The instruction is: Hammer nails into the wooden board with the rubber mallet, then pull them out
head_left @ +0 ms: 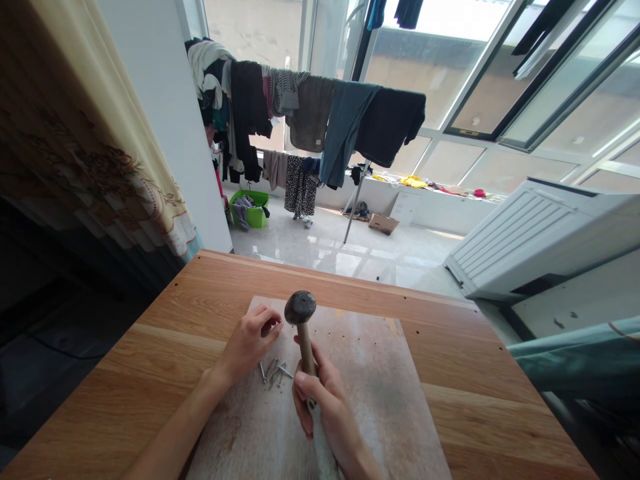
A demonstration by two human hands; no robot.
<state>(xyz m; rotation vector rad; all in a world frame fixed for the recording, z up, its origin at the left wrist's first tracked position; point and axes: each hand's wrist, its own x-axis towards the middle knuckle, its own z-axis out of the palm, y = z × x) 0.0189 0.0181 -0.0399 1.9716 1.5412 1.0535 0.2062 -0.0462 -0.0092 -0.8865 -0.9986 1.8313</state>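
My right hand (320, 393) is wrapped round the handle of a rubber mallet (301, 307), whose black head is raised over the board. Low over the far left part of the board, my left hand (257, 337) has its fingertips pinched together; anything between them is too small to make out. Under both hands lies a worn, pale wooden board (370, 407) with a row of small dark marks or holes near its far side. Between the hands, a loose pile of nails (274, 373) rests on the board, a few of them shiny.
The board lies on a wooden table (480, 413). Past its far edge are a tiled floor (325, 247), a rack hung with clothes (310, 113) and a green basket (257, 217). A curtain (125, 160) hangs on the left, and a white cabinet (530, 233) stands at right.
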